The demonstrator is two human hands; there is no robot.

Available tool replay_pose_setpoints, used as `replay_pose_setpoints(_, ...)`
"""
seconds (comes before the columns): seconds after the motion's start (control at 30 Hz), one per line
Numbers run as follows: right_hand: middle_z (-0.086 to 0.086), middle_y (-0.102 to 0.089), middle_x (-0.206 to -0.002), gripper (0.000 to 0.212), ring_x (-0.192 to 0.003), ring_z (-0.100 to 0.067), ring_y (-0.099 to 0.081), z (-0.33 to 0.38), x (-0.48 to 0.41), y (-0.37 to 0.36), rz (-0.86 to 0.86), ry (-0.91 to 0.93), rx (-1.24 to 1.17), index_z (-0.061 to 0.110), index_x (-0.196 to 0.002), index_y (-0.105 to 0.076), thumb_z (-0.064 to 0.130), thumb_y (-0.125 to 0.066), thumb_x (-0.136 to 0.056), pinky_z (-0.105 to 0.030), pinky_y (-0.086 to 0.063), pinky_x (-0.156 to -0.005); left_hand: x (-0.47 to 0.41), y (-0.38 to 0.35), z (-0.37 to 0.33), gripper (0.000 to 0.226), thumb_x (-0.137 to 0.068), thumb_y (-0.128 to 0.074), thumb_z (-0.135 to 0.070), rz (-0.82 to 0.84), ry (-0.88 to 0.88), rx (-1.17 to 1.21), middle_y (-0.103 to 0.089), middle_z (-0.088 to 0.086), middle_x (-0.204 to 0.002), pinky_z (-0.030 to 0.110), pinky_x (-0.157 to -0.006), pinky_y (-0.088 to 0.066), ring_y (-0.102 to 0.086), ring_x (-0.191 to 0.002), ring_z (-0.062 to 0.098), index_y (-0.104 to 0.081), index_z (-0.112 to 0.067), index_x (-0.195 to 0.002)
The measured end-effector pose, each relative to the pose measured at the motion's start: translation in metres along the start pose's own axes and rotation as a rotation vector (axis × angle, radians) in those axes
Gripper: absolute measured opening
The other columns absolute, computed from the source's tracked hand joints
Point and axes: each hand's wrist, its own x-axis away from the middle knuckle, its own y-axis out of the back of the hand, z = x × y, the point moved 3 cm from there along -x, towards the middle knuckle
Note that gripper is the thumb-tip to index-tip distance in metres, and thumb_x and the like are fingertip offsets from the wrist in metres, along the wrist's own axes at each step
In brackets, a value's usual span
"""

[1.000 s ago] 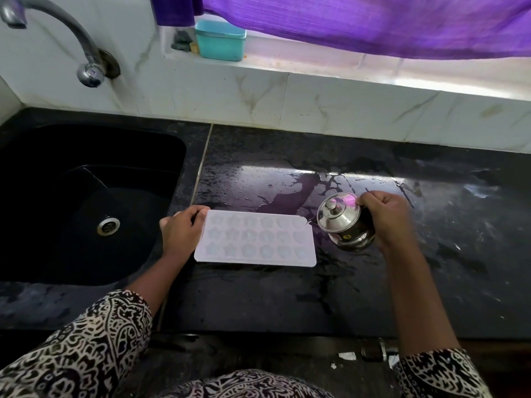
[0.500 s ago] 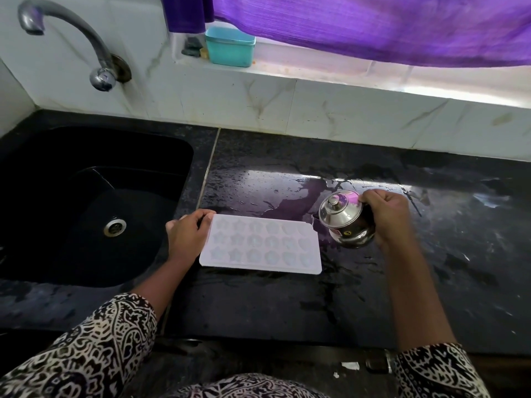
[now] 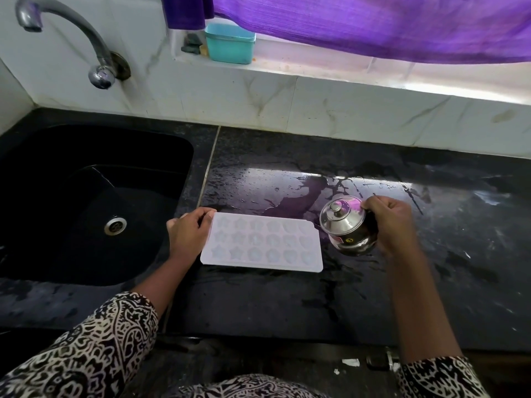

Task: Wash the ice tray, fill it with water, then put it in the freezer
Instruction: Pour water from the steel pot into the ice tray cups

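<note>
Patterned sleeves (image 3: 86,349) at bottom edge, both forearms reaching forward over wet black counter (image 3: 287,305). Left hand (image 3: 188,235) palm down, fingers curled on left short edge of ice tray (image 3: 262,243), thumb along its far corner. Tray flat on counter, just right of sink (image 3: 86,202), star and round moulds facing up. Right hand (image 3: 388,225) wrapped around small steel pot (image 3: 349,225), lid on, tilted toward tray's right end. Beyond: tap (image 3: 71,38), teal tub (image 3: 230,44) on sill, purple curtain (image 3: 373,24).
</note>
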Motion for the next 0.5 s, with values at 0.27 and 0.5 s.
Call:
replay_pose_setpoints(0.27, 0.002, -0.045, -0.043, 0.027, -0.036, -0.003, -0.041, -0.0045, 0.0058, 0.0014, -0.003, -0.016, -0.014, 0.006, -0.056, -0.048, 0.002, -0.057, -0.081, -0.013, -0.037, -0.039, -0.0006, -0.0008, 0.0032, 0.021, -0.097, -0.05, -0.033, 0.004, -0.01, 0.035, -0.073, -0.004, -0.089, 0.041, -0.097, -0.034, -0.064, -0.096, 0.018, -0.07, -0.028, -0.101)
replay_pose_setpoints(0.5, 0.009, -0.039, -0.035, 0.031, -0.035, -0.006, -0.038, -0.0013, 0.0005, -0.0018, -0.016, 0.007, 0.0, 0.01, -0.051, -0.045, 0.003, -0.058, -0.079, -0.016, -0.036, -0.04, 0.0006, -0.0004, 0.0015, 0.022, -0.098, -0.048, -0.034, 0.002, -0.003, -0.001, -0.072, -0.005, -0.088, 0.032, -0.089, -0.023, -0.063, -0.096, 0.017, -0.069, -0.029, -0.102)
